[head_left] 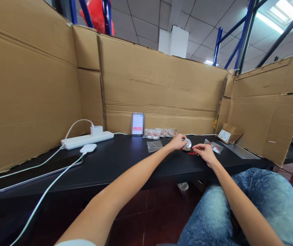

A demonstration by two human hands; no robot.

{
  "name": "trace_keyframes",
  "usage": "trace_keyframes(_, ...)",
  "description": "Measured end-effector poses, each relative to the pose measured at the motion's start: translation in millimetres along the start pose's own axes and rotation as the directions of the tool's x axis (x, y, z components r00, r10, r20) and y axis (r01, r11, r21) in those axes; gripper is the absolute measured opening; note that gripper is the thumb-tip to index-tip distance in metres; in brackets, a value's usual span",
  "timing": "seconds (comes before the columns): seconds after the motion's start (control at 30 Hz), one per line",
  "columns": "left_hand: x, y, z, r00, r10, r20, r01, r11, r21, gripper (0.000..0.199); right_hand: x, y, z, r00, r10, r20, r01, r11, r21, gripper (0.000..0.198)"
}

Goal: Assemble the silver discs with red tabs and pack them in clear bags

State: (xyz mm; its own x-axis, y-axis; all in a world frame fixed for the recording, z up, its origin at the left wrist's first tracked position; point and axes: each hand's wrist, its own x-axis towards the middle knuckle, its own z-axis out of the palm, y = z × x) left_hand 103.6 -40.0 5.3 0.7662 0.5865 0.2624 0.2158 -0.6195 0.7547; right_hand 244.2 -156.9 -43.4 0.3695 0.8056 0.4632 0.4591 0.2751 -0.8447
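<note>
My left hand [179, 141] is closed on the edge of a small round silver disc [188, 143], held tilted just above the black table. To its right, my right hand [204, 151] has thumb and fingers pinched together, with a bit of red at the tips. A thin red strip [191, 153] shows below those fingertips, partly hidden by the hand; its exact kind is too small to tell. Left of my left hand lies a flat clear plastic bag [155, 146]. Beyond my right hand are small clear bags [216, 147] with red and silver pieces inside.
Several filled clear bags [159, 133] line the back, beside an upright phone-like screen [138, 124]. A white power strip [87, 140], cables and a dark tablet [36, 173] occupy the left. A small cardboard packet [230, 133] stands right. Cardboard walls [161, 78] enclose the black table [126, 160].
</note>
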Motion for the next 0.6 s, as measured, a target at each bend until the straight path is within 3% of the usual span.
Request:
trace_keyframes(0.13,0.7,-0.7,-1.2,1.0,-0.003,0.0,0.003,1.0,-0.008,0.011,0.6,1.8,1.1,1.0,0.002,0.025,-0.001,0.998,-0.061,0.023)
trace_keyframes(0.4,1.7,-3.2,-4.6,1.0,-0.004,-0.021,0.003,1.0,-0.013,0.01,4.0,6.2,-2.5,0.998,0.058,-0.039,-0.057,0.998,0.041,0.028)
trace_keyframes(0.6,3.2,-5.1,-4.0,1.0,0.012,-0.011,-0.012,1.0,-0.006,0.011,4.8,9.1,-3.3,0.995,0.091,-0.036,-0.09,0.996,0.029,0.026)
